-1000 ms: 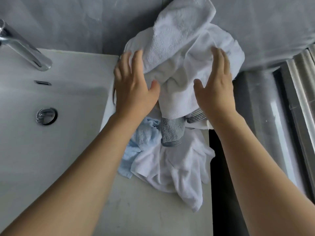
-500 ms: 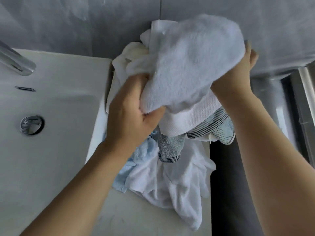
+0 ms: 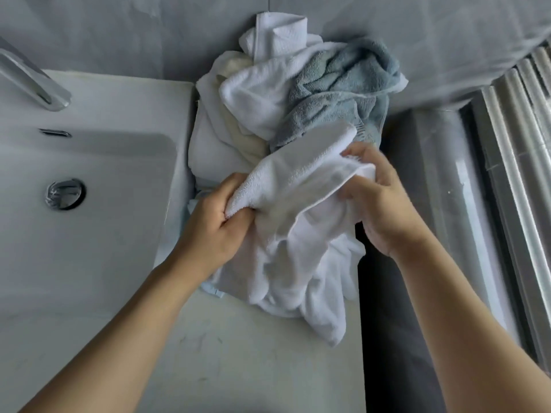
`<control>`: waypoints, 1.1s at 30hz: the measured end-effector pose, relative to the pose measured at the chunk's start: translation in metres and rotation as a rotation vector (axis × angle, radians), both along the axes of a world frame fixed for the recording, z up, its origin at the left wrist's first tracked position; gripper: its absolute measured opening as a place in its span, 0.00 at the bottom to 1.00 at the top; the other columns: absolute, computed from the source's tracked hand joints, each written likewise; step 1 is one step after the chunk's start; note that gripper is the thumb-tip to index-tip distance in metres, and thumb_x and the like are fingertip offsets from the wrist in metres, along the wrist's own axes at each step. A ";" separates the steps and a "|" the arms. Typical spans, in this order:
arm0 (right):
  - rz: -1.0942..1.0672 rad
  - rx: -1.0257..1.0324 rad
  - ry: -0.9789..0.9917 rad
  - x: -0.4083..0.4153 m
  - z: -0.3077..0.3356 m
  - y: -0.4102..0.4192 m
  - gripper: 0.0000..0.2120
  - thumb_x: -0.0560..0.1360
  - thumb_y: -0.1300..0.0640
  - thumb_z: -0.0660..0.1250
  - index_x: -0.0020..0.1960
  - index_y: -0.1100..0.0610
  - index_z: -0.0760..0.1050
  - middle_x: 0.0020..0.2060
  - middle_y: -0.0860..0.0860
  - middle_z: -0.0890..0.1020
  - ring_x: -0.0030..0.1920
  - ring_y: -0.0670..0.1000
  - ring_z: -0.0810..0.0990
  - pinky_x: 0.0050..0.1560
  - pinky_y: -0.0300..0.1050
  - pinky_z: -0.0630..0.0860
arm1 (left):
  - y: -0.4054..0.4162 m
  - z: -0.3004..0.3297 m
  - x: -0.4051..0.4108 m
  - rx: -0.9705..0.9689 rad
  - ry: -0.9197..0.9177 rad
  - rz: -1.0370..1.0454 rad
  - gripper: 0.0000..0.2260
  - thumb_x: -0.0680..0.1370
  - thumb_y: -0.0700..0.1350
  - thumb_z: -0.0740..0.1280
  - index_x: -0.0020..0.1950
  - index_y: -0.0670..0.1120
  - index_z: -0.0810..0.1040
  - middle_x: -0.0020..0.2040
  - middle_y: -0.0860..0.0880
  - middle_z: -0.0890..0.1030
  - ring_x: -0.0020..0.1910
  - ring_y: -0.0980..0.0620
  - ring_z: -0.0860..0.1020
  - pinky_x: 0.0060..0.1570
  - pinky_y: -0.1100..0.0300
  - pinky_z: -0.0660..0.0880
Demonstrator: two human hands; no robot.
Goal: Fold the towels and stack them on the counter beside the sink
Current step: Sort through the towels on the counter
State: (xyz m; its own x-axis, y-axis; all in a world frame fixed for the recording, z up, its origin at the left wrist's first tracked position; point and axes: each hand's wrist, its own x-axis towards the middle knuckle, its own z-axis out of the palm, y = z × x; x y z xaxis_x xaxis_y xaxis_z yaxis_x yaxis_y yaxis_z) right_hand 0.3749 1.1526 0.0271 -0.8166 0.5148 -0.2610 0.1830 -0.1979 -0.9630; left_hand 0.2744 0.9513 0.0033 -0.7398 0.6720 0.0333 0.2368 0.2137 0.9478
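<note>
No brand tags or writing that I can read anywhere, the towels are all plain as far as the shot shows.

Both hands are clamped on the same white towel. The left hand has a bunched end of it squeezed in curled fingers, and the right hand pinches the other end with thumb and fingers wrapped round the edge. The hands are apart, with the towel stretched between them, so its long axis runs roughly left to right, tilted up a bit toward the right hand. The rest of it hangs down in loose folds toward the near edge of the counter.

Counting the pile is a bit fuzzy since it's all crumpled together, but I can make out about five pieces: the white one being held, another white towel heaped behind it against the wall, a grey-blue towel on the right of the heap, a cream towel tucked in on the left, and a pale blue cloth just poking out under the left wrist. Nothing is folded, it's one messy mound.

The whole pile sits on the counter just right of the one sink, touching its rim. One tap and one drain in the basin.
</note>
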 end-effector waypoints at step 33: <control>-0.251 1.000 -0.290 0.009 -0.040 -0.014 0.12 0.74 0.57 0.63 0.55 0.57 0.80 0.53 0.52 0.79 0.54 0.55 0.76 0.54 0.43 0.71 | 0.029 -0.054 -0.010 -0.193 0.195 0.087 0.17 0.71 0.44 0.60 0.55 0.43 0.81 0.54 0.50 0.77 0.56 0.50 0.76 0.60 0.54 0.72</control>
State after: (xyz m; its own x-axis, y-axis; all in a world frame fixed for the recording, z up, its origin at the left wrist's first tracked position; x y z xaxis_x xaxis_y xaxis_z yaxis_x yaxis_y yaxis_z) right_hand 0.3836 1.1388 -0.0125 -0.6321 0.7472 0.2053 0.4949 0.5931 -0.6350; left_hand 0.2641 0.9800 -0.0502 -0.7871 0.6141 0.0581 0.3833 0.4131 0.8261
